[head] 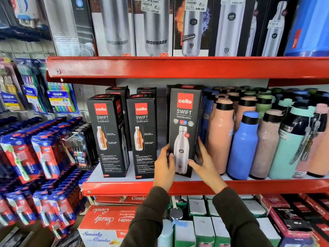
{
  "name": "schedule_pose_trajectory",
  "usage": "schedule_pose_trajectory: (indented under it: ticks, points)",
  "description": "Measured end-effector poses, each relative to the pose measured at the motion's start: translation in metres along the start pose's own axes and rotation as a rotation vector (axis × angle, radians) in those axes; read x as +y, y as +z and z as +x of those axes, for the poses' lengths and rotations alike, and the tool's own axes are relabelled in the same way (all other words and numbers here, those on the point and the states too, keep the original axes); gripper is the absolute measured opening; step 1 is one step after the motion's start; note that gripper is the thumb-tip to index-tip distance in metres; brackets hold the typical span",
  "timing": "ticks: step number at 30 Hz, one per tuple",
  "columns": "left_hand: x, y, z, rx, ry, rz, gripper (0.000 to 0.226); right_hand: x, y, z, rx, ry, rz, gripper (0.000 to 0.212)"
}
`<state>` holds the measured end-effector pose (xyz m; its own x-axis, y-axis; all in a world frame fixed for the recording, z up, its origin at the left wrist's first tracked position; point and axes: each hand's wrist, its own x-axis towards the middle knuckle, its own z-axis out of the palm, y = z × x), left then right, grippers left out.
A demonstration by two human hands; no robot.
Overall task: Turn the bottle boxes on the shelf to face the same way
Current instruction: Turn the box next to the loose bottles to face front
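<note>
Two hands are pressed against the lower sides of one black bottle box (184, 129): the left hand (164, 165) is wrapped round its left edge, the right hand (204, 162) laid on its right edge, fingers together. The box is stood upright on the red-edged shelf (124, 188), beside two like boxes (122, 134) and coloured bottles (243, 145).

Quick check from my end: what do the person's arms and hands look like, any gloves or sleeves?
No gloves: both the left hand and the right hand are bare, with no rings or watch visible. Each arm wears a long dark olive-brown sleeve reaching the wrist; the right cuff shows a thin reddish edge.
</note>
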<state>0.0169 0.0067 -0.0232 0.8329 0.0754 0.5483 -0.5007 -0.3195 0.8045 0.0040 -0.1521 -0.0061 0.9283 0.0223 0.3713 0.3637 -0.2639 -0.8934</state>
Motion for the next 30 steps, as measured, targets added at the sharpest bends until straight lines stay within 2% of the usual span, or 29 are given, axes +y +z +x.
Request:
schedule_pose_trajectory:
  ticks: [4,11,17,30]
  points:
    - [-0.002,0.005,-0.001,-0.001,-0.01,-0.009,0.036,0.003,0.002,0.003,-0.025,0.013,-0.051,0.08]
    - [-0.005,0.02,0.002,0.065,-0.103,0.018,0.032,0.012,0.004,0.012,0.021,0.002,-0.176,0.077]
    - [-0.015,0.027,0.007,0.08,-0.176,0.082,0.031,0.017,0.011,0.017,0.029,0.046,-0.202,0.075]
    - [-0.015,0.03,0.003,0.108,-0.176,0.105,0.031,0.024,0.012,0.018,0.025,0.039,-0.186,0.073]
